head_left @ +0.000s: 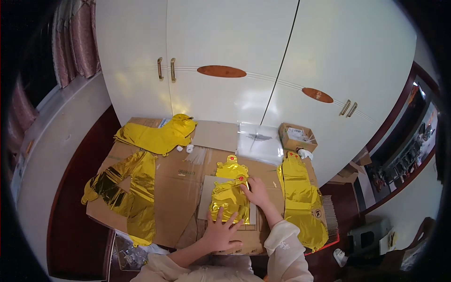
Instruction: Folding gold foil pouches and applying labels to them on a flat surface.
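A folded gold foil balloon [225,192] with red round spots near its top lies on a grey card [205,197] in front of me. My left hand [223,235] is flat and open, its spread fingers resting on the balloon's lower part. At the upper right edge, beside a red spot, my right hand [256,191] has its thumb and fingers closed on the foil. Its fingertips are partly hidden. More flat gold foil balloons lie around: one at the left [141,188], one at the far left [155,136] and one along the right side [300,202].
Flattened cardboard [174,207] covers the table. At its back are a clear plastic bag [258,143] and a small cardboard box [297,136] holding papers. White cabinets [225,37] stand behind. A grey stool [369,237] is on the floor at right; clear plastic [131,254] lies below left.
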`<action>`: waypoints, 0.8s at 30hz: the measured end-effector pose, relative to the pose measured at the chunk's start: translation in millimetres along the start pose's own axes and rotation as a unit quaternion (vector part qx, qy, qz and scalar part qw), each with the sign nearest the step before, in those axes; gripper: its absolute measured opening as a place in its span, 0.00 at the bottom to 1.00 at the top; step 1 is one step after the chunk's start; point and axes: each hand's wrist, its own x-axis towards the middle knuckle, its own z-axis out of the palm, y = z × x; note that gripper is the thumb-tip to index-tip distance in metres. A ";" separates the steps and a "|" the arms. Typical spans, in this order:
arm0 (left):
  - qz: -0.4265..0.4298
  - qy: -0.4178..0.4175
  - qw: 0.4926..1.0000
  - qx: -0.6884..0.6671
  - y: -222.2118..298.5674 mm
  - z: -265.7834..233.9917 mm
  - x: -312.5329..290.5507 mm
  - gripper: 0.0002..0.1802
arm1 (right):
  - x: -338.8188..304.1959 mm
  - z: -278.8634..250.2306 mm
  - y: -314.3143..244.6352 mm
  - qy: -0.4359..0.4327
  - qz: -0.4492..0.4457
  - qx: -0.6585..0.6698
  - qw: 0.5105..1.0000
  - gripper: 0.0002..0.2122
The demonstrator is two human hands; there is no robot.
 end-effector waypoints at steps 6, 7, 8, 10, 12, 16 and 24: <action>-0.026 -0.038 0.999 0.010 8.4 -3.6 1.3 0.45 | -6.3 9.2 2.6 0.034 -0.027 0.050 0.998 0.18; -0.031 -0.044 0.998 0.012 11.3 -4.2 0.5 0.45 | -9.8 10.4 1.0 0.030 -0.031 0.047 0.998 0.18; -0.038 -0.051 0.998 0.013 14.6 -5.0 -1.2 0.45 | -14.5 9.9 -3.7 0.025 -0.034 0.045 0.998 0.17; -0.051 -0.054 0.997 0.015 20.9 -5.2 -4.7 0.45 | -23.3 6.6 -11.2 0.012 -0.034 0.051 0.998 0.17; -0.063 -0.045 0.997 0.017 26.4 -4.5 -8.3 0.46 | -29.3 1.3 -18.3 -0.002 -0.027 0.067 0.997 0.16; -0.079 -0.064 0.995 0.019 33.5 -4.6 -12.2 0.46 | -34.7 -2.2 -20.8 -0.008 -0.012 0.041 0.999 0.15; -0.091 -0.074 0.993 0.011 35.0 -9.8 -11.0 0.47 | -20.9 -26.0 0.2 -0.138 0.212 0.362 0.897 0.13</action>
